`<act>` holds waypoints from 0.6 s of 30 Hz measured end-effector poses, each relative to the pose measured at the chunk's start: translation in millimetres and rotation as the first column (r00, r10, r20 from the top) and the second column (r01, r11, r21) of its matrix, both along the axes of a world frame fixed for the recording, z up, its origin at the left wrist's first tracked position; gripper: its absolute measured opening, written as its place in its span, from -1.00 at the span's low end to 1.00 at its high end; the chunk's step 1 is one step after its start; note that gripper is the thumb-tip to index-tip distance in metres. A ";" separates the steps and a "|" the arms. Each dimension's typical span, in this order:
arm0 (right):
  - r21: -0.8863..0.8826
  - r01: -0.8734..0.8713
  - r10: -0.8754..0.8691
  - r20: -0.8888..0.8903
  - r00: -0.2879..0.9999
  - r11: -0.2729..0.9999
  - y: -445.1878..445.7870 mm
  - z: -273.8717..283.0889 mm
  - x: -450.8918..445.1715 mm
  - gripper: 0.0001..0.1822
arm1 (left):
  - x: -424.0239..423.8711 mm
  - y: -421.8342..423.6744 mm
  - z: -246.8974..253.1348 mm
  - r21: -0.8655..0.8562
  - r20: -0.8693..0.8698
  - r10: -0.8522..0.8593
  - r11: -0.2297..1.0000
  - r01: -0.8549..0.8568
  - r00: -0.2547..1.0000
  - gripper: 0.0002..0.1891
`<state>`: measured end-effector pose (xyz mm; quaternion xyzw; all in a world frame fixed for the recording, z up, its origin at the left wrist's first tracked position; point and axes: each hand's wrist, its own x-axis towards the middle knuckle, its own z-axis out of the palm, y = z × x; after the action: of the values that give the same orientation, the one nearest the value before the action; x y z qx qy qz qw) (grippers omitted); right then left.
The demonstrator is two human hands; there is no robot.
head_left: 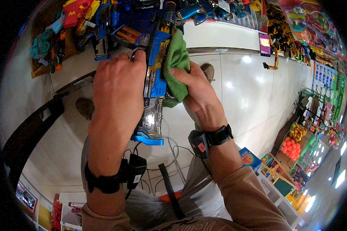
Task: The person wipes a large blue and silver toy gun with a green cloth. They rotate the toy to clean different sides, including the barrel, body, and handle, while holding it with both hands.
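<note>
A long blue, black and silver toy gun (pixel 157 83) lies lengthwise between my hands, its blue butt end nearest my body. My left hand (pixel 120 83) grips its left side around the handle, the fingertips partly hidden behind the gun. Against the gun's right side, my right hand (pixel 198 89) holds a green cloth (pixel 177 69), thumb on top and fingers mostly hidden beneath it. A black device is strapped to each wrist.
More toy guns (pixel 102 34) lie on the display ahead. A phone (pixel 265 45) rests at a shelf edge on the right. Shelves of packaged toys, bins of balls (pixel 290 147), and white shelving (pixel 267 184) stand around. Cables hang below the gun.
</note>
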<state>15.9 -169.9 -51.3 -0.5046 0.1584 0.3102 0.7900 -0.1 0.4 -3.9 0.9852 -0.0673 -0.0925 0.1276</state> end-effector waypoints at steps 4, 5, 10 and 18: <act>-0.150 0.017 -0.009 0.050 0.999 0.989 4.4 -11.6 -0.6 -0.69 | -1.6 1.0 -1.4 0.005 -0.074 0.012 1.000 -0.012 0.997 -0.69; -0.197 0.033 -0.019 0.074 0.997 0.980 6.5 -13.9 -2.2 -0.69 | -2.0 1.6 -3.0 0.005 -0.068 0.008 1.000 -0.007 0.998 -0.70; -0.435 0.088 0.011 0.219 0.976 0.896 5.1 -25.5 -3.2 -0.57 | -0.5 -1.5 -5.1 -0.024 -0.059 0.005 1.000 -0.006 0.998 -0.72; -0.719 0.090 0.120 0.235 0.965 0.689 2.6 -18.9 -1.5 -0.47 | -2.1 -4.7 -4.2 0.000 -0.035 0.015 1.000 -0.015 0.999 -0.75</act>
<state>14.5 -167.3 -70.2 -0.8129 0.1572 0.1590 0.5378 -2.2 -4.3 -8.1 0.9839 -0.0577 -0.1087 0.1296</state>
